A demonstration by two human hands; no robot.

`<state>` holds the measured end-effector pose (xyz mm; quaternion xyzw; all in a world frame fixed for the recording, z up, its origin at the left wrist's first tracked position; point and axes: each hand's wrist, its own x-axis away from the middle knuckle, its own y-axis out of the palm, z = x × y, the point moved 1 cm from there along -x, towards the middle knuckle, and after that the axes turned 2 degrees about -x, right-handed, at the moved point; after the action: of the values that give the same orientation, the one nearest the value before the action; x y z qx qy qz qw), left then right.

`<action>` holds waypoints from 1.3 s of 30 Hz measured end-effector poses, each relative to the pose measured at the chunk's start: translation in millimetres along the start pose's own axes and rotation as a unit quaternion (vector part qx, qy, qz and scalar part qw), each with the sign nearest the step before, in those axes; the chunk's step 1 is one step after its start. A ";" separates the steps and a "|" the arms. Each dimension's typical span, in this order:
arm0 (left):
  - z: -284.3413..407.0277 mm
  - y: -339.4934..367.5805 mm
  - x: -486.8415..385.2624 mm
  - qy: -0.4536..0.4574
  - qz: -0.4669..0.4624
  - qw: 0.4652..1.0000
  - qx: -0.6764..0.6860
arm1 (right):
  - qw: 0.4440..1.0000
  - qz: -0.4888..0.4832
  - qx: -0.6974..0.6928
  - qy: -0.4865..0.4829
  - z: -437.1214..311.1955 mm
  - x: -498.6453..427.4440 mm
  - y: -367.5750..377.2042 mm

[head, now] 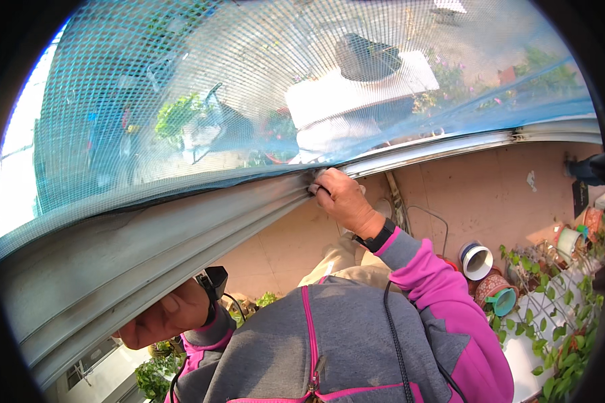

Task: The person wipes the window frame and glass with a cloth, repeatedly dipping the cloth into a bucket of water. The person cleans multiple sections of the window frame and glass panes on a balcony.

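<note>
A blue-green mesh screen (146, 116) stretches across the upper view and meets a long grey metal rail (146, 237). At the middle of the rail, my right hand (340, 194) has its fingers curled and pinched on the mesh's lower edge. A dark loop shows at one finger. Folds in the mesh run from near this hand up towards the right. Lower left, my left hand (169, 312) is bent against the underside of the rail. Its fingertips are hidden behind the metal, so its grip cannot be made out.
Through the mesh I see a white slab (353, 95) with a dark object (368, 58) on it, and a leafy plant (179, 118). Flowerpots (491, 289) and a trailing vine (539, 312) stand at the lower right. A thin cable (443, 221) runs along the tan floor (469, 191).
</note>
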<state>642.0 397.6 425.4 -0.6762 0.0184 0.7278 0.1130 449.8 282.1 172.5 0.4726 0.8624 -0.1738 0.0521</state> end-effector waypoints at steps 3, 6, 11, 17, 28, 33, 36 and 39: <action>-0.4 0.5 -0.1 0.002 0.000 1.000 0.005 | 0.999 -0.024 -0.025 -0.013 0.3 2.4 -3.1; -0.3 0.7 0.1 0.000 0.001 1.000 0.010 | 0.999 -0.019 -0.027 -0.020 0.1 4.3 -6.4; 0.1 -0.5 -0.4 0.003 0.005 1.000 0.014 | 1.000 -0.003 0.026 0.010 -3.1 4.4 2.8; -2.8 -2.2 0.8 0.003 0.003 1.000 0.020 | 0.999 -0.028 -0.009 0.035 -2.5 -1.2 -1.9; -2.7 -3.6 -0.6 0.000 0.002 0.999 0.032 | 0.997 -0.027 0.038 -0.062 -8.7 8.8 -5.1; -2.7 -4.5 1.7 0.002 -0.001 0.999 0.051 | 0.991 -0.086 0.050 -0.095 -11.0 -3.4 -14.3; 0.5 -9.7 4.7 -0.021 -0.007 1.000 0.005 | 0.986 -0.106 0.055 -0.115 -29.0 -17.8 -19.7; 1.0 -14.0 5.5 -0.035 -0.027 0.999 -0.028 | 0.995 -0.078 -0.007 -0.064 -56.7 -29.7 -23.8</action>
<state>643.3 412.2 421.8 -0.6531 -0.0245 0.7482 0.1140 450.4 266.5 239.0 0.3916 0.8926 -0.2013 0.0967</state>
